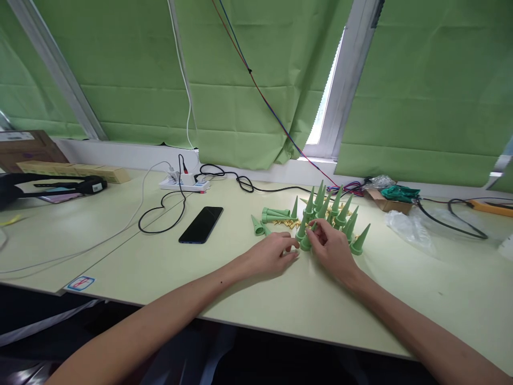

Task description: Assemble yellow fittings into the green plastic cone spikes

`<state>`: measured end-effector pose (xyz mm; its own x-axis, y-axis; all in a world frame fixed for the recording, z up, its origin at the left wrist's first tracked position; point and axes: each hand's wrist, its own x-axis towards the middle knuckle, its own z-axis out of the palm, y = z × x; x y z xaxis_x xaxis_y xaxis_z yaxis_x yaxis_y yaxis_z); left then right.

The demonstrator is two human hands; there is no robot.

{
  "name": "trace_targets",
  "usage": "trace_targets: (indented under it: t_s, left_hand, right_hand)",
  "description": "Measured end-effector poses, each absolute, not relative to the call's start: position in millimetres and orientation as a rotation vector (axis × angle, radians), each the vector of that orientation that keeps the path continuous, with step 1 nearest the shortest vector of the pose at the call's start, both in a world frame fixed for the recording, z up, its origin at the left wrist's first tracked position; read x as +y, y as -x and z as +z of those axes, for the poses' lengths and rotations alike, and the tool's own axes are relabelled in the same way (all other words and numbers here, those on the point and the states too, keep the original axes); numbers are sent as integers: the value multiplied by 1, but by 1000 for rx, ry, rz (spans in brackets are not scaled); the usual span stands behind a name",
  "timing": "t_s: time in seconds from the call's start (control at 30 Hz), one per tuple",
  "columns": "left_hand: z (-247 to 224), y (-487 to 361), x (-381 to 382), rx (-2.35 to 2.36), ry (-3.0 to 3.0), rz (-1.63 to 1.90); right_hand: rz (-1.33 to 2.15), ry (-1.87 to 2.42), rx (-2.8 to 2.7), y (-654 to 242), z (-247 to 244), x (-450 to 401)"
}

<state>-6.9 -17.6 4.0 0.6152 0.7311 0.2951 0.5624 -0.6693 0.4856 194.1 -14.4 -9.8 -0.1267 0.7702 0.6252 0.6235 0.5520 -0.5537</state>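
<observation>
Several green plastic cones (359, 240) with collared bases stand points up in a cluster on the table. My right hand (332, 247) is at the near side of the cluster, its thumb and fingers closed around the tip of a green cone (305, 243). To its left, my left hand (274, 252) rests low over the tabletop, fingers bent and apart, with the fingertips close to that cone's base; nothing shows in them. Left of the cluster, more green cones (276, 215) lie on their sides. Small yellow pieces (286, 224) are scattered among the cones.
A black phone (201, 225) lies on the table (256, 291) to the left. Behind it are a power strip (185, 184) and loose cables. At the right are a clear plastic bag (409, 227) and a small cardboard box (387, 202). Yellowish boxes (76, 171) stand far left.
</observation>
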Motion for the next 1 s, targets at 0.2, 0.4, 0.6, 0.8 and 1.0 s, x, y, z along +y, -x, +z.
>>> trace_targets:
  t_s: [0.2, 0.4, 0.6, 0.8, 1.0]
  left_hand:
    - [7, 7, -16, 1025, -2573, 684]
    - [26, 15, -12, 1203, -2724, 803]
    - [64, 61, 2, 1875, -2611, 549]
    - [78, 133, 11, 2263, -2154, 74]
    - [59, 170, 5, 2191, -2136, 113]
  right_hand:
    - [193, 1148, -1776, -195, -10, -14]
    - [190, 1037, -1659, -190, -8, -23]
    - [111, 831, -1898, -183, -20, -28]
    - [199, 904, -2158, -178, -29, -29]
    - [272, 946, -2195, -177, -29, -30]
